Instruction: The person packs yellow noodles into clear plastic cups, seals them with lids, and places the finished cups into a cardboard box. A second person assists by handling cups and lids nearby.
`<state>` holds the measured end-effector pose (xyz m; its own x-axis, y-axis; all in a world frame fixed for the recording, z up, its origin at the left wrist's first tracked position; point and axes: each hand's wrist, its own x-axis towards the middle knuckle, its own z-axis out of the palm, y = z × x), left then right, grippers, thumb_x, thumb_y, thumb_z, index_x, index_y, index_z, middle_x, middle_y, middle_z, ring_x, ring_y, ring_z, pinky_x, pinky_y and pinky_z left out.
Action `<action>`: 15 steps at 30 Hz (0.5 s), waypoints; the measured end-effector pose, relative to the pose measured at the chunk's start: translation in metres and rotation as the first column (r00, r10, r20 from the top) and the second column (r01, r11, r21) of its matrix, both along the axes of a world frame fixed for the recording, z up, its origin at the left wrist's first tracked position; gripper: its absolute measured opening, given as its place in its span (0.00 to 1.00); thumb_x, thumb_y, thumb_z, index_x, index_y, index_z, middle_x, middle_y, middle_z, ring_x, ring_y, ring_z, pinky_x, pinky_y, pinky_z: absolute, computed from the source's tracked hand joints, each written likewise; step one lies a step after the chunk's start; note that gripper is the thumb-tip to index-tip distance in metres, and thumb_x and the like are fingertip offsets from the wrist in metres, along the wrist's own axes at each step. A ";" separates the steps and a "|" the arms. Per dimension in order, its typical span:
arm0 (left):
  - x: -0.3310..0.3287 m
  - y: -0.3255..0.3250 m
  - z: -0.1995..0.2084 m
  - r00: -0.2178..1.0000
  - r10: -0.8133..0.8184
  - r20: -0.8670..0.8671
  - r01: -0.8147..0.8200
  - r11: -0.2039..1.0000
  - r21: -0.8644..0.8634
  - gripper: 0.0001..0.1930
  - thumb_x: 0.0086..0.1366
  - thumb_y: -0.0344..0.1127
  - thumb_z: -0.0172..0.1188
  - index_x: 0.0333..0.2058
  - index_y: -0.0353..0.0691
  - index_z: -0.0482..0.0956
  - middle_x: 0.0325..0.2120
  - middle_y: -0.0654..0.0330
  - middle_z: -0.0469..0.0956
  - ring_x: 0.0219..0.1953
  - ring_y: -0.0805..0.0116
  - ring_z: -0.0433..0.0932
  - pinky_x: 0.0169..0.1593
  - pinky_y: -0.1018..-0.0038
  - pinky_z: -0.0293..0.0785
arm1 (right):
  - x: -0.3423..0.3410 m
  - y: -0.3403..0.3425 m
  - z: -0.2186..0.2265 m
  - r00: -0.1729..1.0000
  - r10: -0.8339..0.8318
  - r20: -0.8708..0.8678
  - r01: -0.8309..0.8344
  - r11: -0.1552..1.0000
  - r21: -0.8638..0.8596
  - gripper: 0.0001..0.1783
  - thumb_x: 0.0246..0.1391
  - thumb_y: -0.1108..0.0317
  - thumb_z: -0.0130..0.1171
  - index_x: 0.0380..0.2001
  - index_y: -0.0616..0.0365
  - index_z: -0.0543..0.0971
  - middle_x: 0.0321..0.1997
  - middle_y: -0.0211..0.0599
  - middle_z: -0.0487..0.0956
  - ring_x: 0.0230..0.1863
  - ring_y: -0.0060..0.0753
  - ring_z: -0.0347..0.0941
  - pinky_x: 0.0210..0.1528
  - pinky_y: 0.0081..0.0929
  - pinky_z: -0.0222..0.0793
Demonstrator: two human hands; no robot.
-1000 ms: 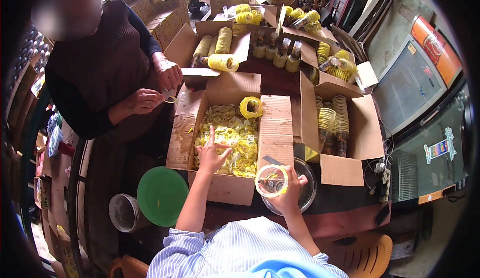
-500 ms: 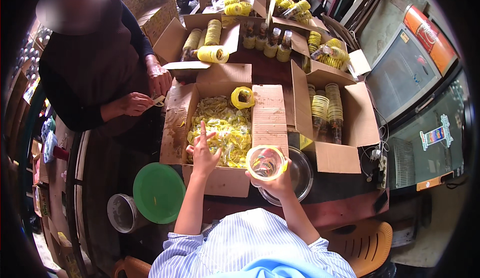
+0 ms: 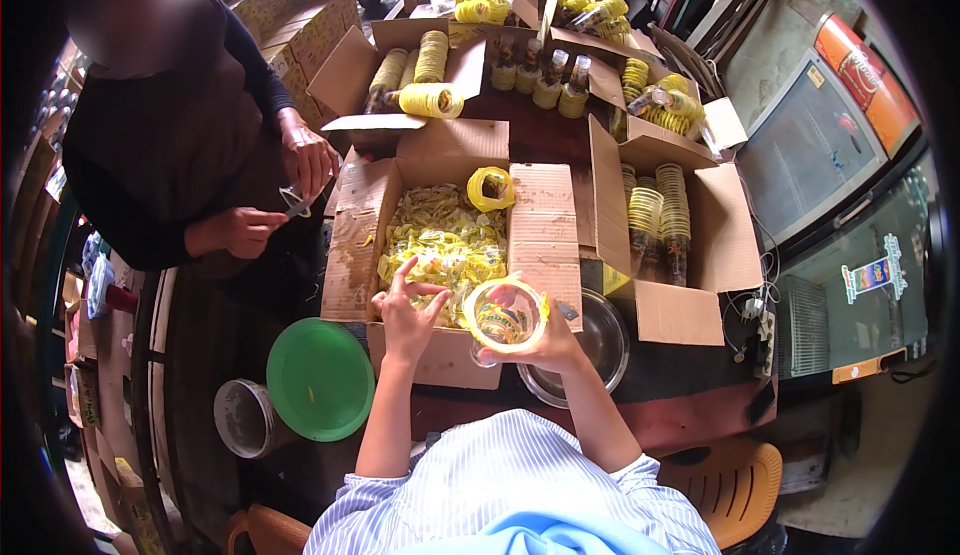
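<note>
My right hand (image 3: 556, 343) grips a clear plastic cup (image 3: 508, 317) with a yellow rim and coloured print, tilted so its mouth faces up at me. Just left of it, my left hand (image 3: 407, 320) is raised with its fingers apart and nothing in them. Both hands are over the near edge of an open cardboard box (image 3: 545, 217). Inside that box lies a heap of crumpled yellow and clear plastic wrappers (image 3: 440, 230), with a yellow ring-shaped roll (image 3: 490, 188) on top at the far right corner.
Beyond stand cardboard boxes (image 3: 676, 313) of stacked yellow-rimmed cups (image 3: 673, 210). A steel basin (image 3: 607, 380) sits at my right, a green round tray (image 3: 320, 380) and grey bucket (image 3: 240, 420) at my left. A co-worker (image 3: 165, 145) handles a small object at far left.
My right hand has brought the cup leftward, closer to my left hand. My left hand's fingers have bent somewhat. The co-worker's hands have shifted around their small object.
</note>
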<state>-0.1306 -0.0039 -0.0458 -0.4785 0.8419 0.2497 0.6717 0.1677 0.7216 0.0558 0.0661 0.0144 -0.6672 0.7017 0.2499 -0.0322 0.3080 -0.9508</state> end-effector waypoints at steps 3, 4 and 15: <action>0.001 -0.004 -0.007 0.954 0.003 0.301 -0.031 0.996 0.087 0.42 0.46 0.44 0.69 0.57 0.36 0.57 0.41 0.61 0.75 0.38 0.71 0.68 0.51 0.69 0.55 | -0.003 -0.002 0.001 1.000 0.001 -0.013 -0.001 1.000 0.000 0.35 0.20 0.53 0.78 0.34 0.58 0.74 0.34 0.31 0.74 0.36 0.24 0.71 0.42 0.23 0.66; 0.003 -0.005 -0.010 0.908 -0.009 0.419 -0.054 0.989 0.139 0.44 0.45 0.45 0.70 0.57 0.36 0.55 0.45 0.59 0.73 0.39 0.71 0.68 0.52 0.67 0.56 | -0.004 -0.002 0.001 0.998 -0.051 0.027 0.051 0.999 0.015 0.35 0.21 0.53 0.78 0.34 0.58 0.74 0.34 0.32 0.74 0.36 0.24 0.71 0.42 0.24 0.66; 0.059 -0.016 0.014 0.744 -0.471 0.474 0.397 0.882 0.254 0.49 0.47 0.34 0.69 0.61 0.38 0.43 0.51 0.49 0.64 0.53 0.58 0.67 0.54 0.65 0.65 | -0.015 -0.016 -0.009 0.983 -0.181 -0.032 0.179 0.981 -0.071 0.42 0.30 0.50 0.74 0.46 0.64 0.69 0.40 0.37 0.72 0.42 0.28 0.70 0.45 0.27 0.67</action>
<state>-0.0719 -0.0199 -0.0321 -0.1556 0.9679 0.1976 0.1785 -0.1692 0.9693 0.0412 0.0504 0.0055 -0.5193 0.8256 0.2206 -0.0186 0.2471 -0.9688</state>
